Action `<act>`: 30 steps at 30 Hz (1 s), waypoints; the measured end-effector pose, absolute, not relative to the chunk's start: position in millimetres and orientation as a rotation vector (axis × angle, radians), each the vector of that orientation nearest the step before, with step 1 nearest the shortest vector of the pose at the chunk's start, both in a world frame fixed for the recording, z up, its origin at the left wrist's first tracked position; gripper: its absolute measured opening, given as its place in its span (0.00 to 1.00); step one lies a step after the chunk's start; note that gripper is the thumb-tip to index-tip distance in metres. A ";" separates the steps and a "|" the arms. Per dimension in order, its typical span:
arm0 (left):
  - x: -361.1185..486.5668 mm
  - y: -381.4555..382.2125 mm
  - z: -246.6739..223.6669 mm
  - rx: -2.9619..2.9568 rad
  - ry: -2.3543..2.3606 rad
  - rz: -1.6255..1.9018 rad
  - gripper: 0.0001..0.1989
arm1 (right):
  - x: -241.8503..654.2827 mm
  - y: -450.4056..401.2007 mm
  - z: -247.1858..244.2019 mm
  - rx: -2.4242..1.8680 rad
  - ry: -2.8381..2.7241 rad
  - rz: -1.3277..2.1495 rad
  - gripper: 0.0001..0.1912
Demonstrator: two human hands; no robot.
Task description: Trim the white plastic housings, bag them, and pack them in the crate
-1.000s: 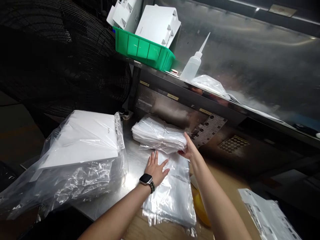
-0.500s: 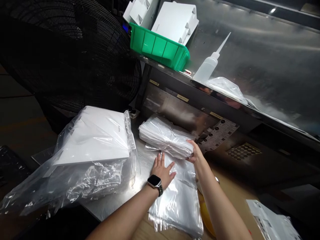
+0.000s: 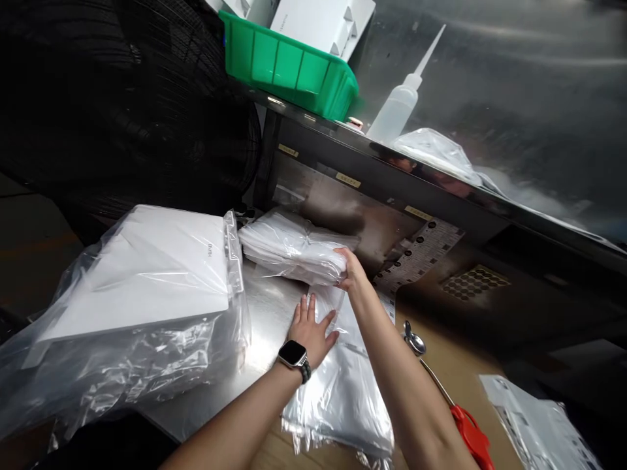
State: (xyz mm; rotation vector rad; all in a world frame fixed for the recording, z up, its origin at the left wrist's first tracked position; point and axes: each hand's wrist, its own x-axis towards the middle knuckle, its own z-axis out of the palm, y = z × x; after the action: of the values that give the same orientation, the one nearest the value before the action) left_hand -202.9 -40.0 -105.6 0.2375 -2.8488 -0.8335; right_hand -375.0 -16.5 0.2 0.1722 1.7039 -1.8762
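Right hand half-open around bag bundle

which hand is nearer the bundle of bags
Right. The right hand holds one end of the bundle; the left hand lies on the flat bags in front of it.

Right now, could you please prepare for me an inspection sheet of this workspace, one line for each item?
Surface: metal table, shiny; brown area at right.
Job's things: bundle of clear bags; flat bags in front of it.
Clutter: bagged white case at left; red-handled tool beside right forearm.
Hands: left spread on flat bags; right grips bundle's right end.
Cables: thin line on floor at far left, perhaps a cable; too dark to tell.
Surroundings: large fan; shelf with green bin and bottle.
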 end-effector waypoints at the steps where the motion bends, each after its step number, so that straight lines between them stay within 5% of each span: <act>1: -203.0 -40.2 -106.3 0.240 -2.849 -0.821 0.28 | -373.6 -21.6 0.5 0.173 1.699 -1.881 0.17; 30: -206.5 -47.0 -110.9 0.304 -2.867 -0.711 0.30 | -374.8 -3.1 -0.2 0.200 1.838 -1.668 0.14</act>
State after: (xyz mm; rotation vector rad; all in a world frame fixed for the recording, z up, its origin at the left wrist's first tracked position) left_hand -206.5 -47.0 -110.9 0.3042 -2.8667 -0.7112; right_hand -374.8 -3.1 -0.2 0.2001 1.8380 -1.6678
